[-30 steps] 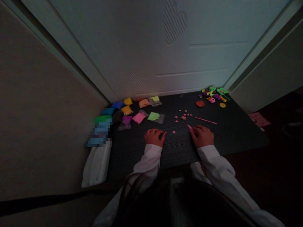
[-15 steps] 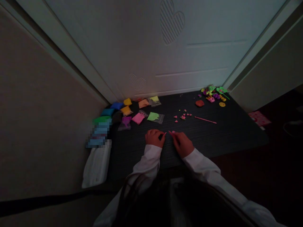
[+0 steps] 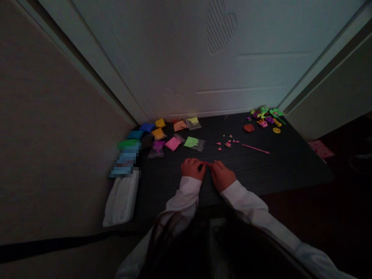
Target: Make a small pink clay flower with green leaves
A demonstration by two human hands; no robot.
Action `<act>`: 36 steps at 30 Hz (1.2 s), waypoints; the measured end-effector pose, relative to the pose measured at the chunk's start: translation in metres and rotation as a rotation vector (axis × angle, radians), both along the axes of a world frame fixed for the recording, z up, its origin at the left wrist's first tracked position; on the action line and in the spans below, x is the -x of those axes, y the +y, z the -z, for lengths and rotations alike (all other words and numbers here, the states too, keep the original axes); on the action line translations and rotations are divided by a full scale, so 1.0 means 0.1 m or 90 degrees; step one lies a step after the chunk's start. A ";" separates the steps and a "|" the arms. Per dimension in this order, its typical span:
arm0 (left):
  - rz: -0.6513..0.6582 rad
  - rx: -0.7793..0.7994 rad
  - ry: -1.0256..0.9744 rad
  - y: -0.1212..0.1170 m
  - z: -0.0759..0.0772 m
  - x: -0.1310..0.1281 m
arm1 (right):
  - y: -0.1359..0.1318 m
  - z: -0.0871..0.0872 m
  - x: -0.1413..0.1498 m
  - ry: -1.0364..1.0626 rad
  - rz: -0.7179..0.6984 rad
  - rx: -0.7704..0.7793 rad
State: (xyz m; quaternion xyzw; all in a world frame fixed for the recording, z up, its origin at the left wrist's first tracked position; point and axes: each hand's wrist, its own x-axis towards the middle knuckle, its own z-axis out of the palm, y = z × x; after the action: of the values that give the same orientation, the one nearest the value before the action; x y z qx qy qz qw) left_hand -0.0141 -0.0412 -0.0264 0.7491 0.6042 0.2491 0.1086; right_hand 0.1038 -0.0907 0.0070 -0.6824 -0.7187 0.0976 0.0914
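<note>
My left hand (image 3: pixel 192 169) is closed in a pinch, its fingertips on a tiny pink piece of clay, mostly hidden by the fingers. Close on its right, my right hand (image 3: pixel 223 176) grips a slim pink modelling tool (image 3: pixel 207 163), whose tip meets the piece at the left fingertips. Both hands rest low over the dark table (image 3: pixel 174 190). Just beyond them lie several small pink clay bits (image 3: pixel 228 144), some with green on them. A second thin pink stick tool (image 3: pixel 255 148) lies to their right.
Bags of coloured clay (image 3: pixel 174 143) spread along the left and back, a bag of light green clay (image 3: pixel 191 142) nearest. A white packet (image 3: pixel 122 197) lies at the left edge. A red lump (image 3: pixel 248 128) and finished-looking clay shapes (image 3: pixel 270 116) sit back right. Behind stands a white door (image 3: pixel 162 50).
My hands have come closer together; the tool's tip has moved left to my left fingertips, where a small gap was before. The whole view has shifted slightly.
</note>
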 end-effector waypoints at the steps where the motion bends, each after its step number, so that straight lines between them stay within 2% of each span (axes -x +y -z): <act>1: 0.001 -0.001 -0.001 0.00 0.00 0.00 | 0.00 0.00 0.00 -0.005 -0.001 -0.003; 11: 0.000 -0.011 -0.023 -0.01 0.00 0.00 | 0.09 -0.09 0.07 -0.090 -0.009 0.061; 16: 0.005 -0.019 -0.019 -0.01 0.00 0.00 | 0.16 -0.15 0.07 -0.080 -0.011 0.083; 22: 0.003 -0.053 -0.032 0.00 0.03 0.02 | 0.14 -0.13 0.05 -0.062 -0.001 0.075; 30: -0.004 -0.064 -0.051 -0.01 0.05 0.01 | 0.02 0.02 -0.16 0.148 -0.027 -0.082; 33: 0.012 -0.067 -0.076 0.00 0.04 0.03 | 0.01 0.06 -0.25 0.173 -0.047 -0.135; 36: 0.064 -0.093 -0.169 0.02 0.00 0.09 | 0.00 0.11 -0.29 0.168 -0.078 -0.175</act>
State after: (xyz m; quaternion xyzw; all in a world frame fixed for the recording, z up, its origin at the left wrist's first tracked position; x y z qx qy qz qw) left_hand -0.0228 -0.0397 -0.0268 0.7448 0.5264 0.3835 0.1452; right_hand 0.1331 -0.0907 -0.0036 -0.5999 -0.7471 0.0923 0.2711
